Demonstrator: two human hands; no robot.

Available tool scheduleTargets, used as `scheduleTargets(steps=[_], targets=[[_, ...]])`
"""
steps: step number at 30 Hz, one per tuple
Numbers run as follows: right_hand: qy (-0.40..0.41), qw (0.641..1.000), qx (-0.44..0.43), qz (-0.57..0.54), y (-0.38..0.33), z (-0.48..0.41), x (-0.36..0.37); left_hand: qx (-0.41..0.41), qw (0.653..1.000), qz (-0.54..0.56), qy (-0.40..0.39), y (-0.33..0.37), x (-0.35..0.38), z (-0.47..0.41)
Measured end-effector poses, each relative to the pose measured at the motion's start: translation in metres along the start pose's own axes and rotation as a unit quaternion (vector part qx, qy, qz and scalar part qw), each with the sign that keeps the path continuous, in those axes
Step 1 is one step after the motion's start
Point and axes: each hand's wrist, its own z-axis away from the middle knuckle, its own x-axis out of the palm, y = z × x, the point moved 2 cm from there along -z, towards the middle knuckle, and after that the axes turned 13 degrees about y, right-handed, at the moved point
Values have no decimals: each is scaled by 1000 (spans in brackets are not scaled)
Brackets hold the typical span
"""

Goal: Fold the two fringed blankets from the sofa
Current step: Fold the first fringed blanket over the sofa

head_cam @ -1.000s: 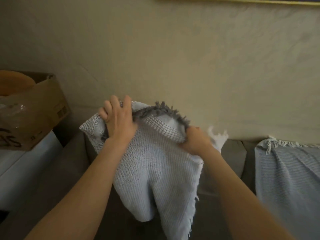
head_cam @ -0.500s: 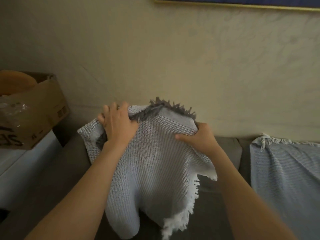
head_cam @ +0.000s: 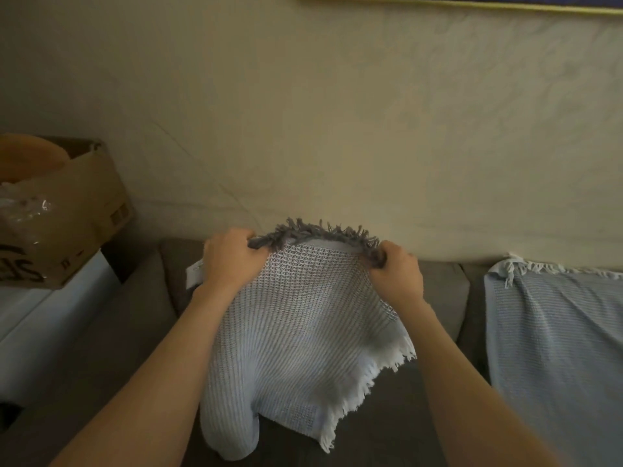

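Left hand (head_cam: 229, 261) and right hand (head_cam: 397, 274) each pinch the held blanket (head_cam: 296, 332) at its top fringed edge; cloth hangs below them over the sofa (head_cam: 438, 284). Second blanket (head_cam: 553, 332) lies right of the grip.

Held blanket (head_cam: 296, 332) hangs above sofa (head_cam: 441, 291), draped blanket (head_cam: 556, 348) to its right.

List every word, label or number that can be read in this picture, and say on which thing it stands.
On the cardboard box, large black handwritten letters, cut off by the left edge: only what seems "S" shows; no whole word is readable.
On the same box, small printed marks: too small to read.
On the held blanket, the draped blanket and the wall: no text.
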Motion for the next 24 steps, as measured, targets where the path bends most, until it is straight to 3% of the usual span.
scheduleTargets(steps=[8,16,21,24], targets=[[7,1000,14,4,-3,1,10,102,985,-79,-118,4,15,6],[34,994,98,13,-7,-11,16,247,928,-28,-278,53,15,40],[36,995,91,-5,-10,-23,18,236,881,-80,-401,69,26,42],[33,997,75,-14,-12,-27,17,201,884,-61,-418,70,31,36]])
